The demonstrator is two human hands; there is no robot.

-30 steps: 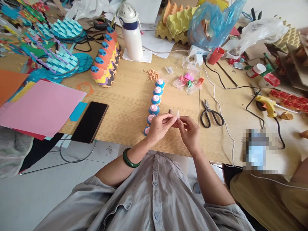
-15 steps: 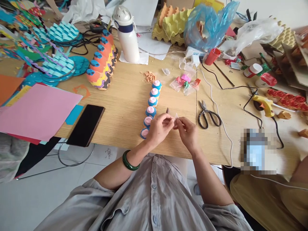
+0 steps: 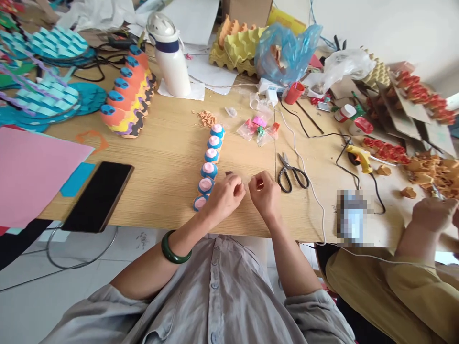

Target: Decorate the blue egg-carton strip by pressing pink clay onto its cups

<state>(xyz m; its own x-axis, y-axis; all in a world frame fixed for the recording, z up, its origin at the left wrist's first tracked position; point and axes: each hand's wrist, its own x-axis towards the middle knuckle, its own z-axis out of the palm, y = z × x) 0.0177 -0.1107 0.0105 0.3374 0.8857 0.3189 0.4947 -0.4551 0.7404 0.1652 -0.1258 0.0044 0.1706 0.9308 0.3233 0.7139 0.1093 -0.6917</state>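
My left hand (image 3: 225, 196) and my right hand (image 3: 264, 193) hover close together over the near edge of the wooden table (image 3: 172, 157), both with fingers curled shut. Each pinches something small that I cannot make out. A green bangle (image 3: 171, 248) sits on my left wrist. Just left of my left hand runs a row of blue-and-pink craft caps (image 3: 209, 165). Black scissors (image 3: 292, 173) lie to the right of my right hand.
A black phone (image 3: 97, 195) and pink paper (image 3: 32, 172) lie at the left. A white flask (image 3: 168, 55), an orange paper caterpillar (image 3: 125, 95), small bags (image 3: 260, 130), a yellow glue gun (image 3: 360, 156) and cables crowd the table. Another person's hand (image 3: 432, 215) works at the right.
My hands have drawn apart and the small clear piece held between them no longer shows. The view has shifted right, bringing another person's hand into sight.
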